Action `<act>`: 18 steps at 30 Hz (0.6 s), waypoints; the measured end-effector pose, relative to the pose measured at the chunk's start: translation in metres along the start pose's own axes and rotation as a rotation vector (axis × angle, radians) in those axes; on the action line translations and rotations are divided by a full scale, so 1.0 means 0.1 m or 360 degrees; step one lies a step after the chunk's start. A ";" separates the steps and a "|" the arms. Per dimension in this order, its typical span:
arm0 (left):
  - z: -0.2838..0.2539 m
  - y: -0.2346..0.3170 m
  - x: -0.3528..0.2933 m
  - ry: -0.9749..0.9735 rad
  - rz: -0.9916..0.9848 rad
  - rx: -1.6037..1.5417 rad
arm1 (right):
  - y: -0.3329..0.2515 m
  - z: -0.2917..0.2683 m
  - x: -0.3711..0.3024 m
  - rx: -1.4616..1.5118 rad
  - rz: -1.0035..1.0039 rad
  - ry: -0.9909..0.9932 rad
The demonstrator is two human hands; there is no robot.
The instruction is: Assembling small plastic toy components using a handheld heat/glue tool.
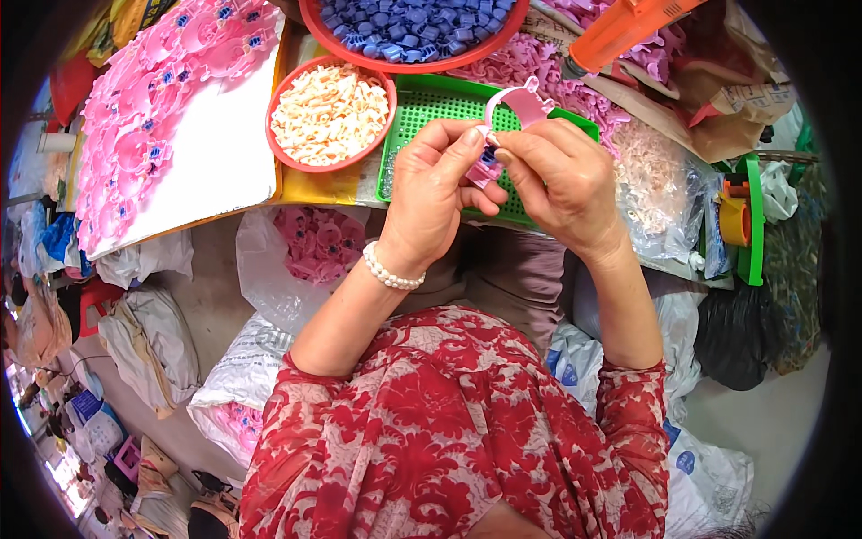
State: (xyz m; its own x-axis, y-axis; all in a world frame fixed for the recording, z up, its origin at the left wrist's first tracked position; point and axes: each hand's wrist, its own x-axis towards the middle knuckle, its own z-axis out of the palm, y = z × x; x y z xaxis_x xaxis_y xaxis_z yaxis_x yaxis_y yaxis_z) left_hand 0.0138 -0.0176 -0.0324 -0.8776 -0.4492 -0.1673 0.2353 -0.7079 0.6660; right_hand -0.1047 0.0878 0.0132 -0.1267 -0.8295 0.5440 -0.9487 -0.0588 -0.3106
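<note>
Holds a pink plastic part (528,101) over the green tray (422,103), near the middle of the front edge of the worktop (319,186). Grips it from the left with the left hand (426,180), pinching its lower end between thumb and fingers. Meets it from the right with the right hand (575,180), bringing thumb and forefinger together on it; cannot tell about any smaller piece between those fingertips. Shows a small blue piece (489,154) in the part, between both hands. Wears a white beaded bracelet (392,269) on the left wrist.

Has a smaller red bowl (328,168) of cream pieces (328,117) just beside the tray's left edge, and a larger red bowl (404,67) of blue pieces (417,25) beyond, toward the worktop's far edge. Has a white board (215,153) on the worktop's left side, with finished-looking pink parts (135,157) spread along its left and far edges. Has loose pink pieces (530,67) heaped behind the tray, and pale pieces (651,193) toward the worktop's front right corner.
</note>
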 end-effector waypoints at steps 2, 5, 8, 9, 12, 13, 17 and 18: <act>0.01 0.00 -0.01 0.0005 0.0007 0.0012 | 0.00 0.02 -0.01 -0.0035 0.0040 0.0090; 0.02 0.00 -0.01 -0.0007 -0.0012 0.0008 | 0.01 0.02 -0.02 -0.0016 0.0028 0.0207; 0.02 0.01 -0.03 -0.0013 -0.0011 0.0004 | -0.03 -0.01 -0.01 -0.0011 -0.0013 0.0163; 0.02 0.00 -0.02 -0.0014 -0.0016 0.0020 | -0.04 -0.02 -0.01 -0.0012 -0.0011 0.0164; 0.03 0.00 -0.02 -0.0015 -0.0022 0.0039 | -0.04 -0.02 -0.02 -0.0047 -0.0025 0.0091; 0.03 0.00 -0.01 -0.0014 -0.0022 0.0042 | -0.02 -0.02 -0.02 -0.0074 -0.0034 0.0099; 0.04 0.02 -0.02 -0.0005 -0.0051 0.0058 | 0.01 -0.06 -0.02 -0.0190 -0.0054 -0.0005; 0.03 0.02 -0.02 -0.0006 -0.0063 0.0066 | 0.01 -0.06 -0.02 -0.0187 -0.0055 -0.0004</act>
State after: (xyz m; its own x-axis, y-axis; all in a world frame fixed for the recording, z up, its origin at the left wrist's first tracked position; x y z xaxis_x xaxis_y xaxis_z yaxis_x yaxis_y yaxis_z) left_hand 0.0148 -0.0167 -0.0283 -0.8874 -0.4194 -0.1916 0.1831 -0.7019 0.6884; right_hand -0.1077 0.0925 0.0169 -0.0929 -0.8294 0.5508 -0.9800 -0.0217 -0.1979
